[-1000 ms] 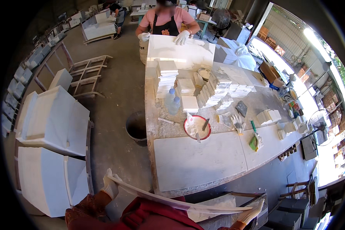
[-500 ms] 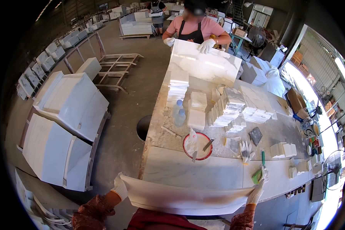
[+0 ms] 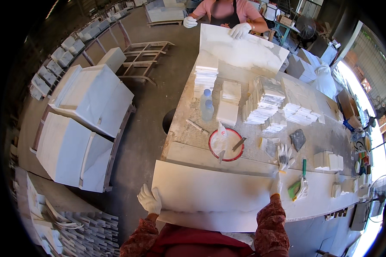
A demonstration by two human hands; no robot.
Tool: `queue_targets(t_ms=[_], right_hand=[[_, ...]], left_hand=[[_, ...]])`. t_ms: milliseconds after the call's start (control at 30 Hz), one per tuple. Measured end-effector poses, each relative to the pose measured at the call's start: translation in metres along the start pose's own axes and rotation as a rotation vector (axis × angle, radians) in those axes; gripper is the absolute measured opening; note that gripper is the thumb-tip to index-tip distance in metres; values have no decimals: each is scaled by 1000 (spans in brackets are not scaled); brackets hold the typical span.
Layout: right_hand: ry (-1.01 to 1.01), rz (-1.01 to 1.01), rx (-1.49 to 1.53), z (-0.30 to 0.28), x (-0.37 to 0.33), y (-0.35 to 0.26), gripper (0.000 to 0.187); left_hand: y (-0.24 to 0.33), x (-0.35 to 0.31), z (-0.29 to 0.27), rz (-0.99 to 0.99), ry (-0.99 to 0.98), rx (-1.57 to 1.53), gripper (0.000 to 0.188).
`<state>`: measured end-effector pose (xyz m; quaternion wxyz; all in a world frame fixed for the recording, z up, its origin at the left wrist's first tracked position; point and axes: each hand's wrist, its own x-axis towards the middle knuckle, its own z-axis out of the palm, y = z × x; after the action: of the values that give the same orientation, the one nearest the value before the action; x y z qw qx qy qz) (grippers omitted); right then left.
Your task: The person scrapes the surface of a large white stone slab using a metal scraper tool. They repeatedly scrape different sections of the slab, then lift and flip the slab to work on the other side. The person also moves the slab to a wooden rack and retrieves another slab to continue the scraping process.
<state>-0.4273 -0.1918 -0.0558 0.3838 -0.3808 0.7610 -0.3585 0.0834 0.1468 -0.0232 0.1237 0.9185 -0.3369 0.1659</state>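
A long pale stone slab (image 3: 214,188) lies along the near side of the worktable in front of me. My left hand (image 3: 150,200), in a white knit glove, is at its left end with the fingers spread. At the right end my right hand (image 3: 276,186), also gloved, has its fingers together against the slab's edge; part of its grip is hidden. Just beyond that hand lies a loose grey-palmed glove (image 3: 284,156). To its right are a green-handled tool (image 3: 304,168) and another white glove (image 3: 302,189). A red-rimmed bowl (image 3: 212,150) with a scraper stands past the slab.
Stacks of stone tiles (image 3: 261,100) and two bottles (image 3: 207,110) stand farther up the table. Across it, a person in a pink shirt (image 3: 249,16) has a gloved hand on a tilted marble slab (image 3: 242,49). Crated stone blocks (image 3: 92,107) stand on the left.
The slab before me has gone from raised and tilted to lying lower on the table. My left hand's fingers have spread at its end. The co-worker's one hand has left their slab.
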Motion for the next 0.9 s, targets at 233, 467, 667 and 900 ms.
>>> queue_targets(t_ms=[233,467,667,900], right_hand=[[81,-195,-625,-7,-56,-55,61],[452,-327,-776,-85,-140,0,53],[404,60,-351,-110,-230,132,60],[-224,143,525,-111,-287,123,35]], left_hand=[[-5,-34,-20,-115,-97,-49,59],[1,-27,-18,-55,-47,-39,59],[-9,-32,-19,-98,-64,-81,60],[-30,-43,-47,-386,-187,-365,62]])
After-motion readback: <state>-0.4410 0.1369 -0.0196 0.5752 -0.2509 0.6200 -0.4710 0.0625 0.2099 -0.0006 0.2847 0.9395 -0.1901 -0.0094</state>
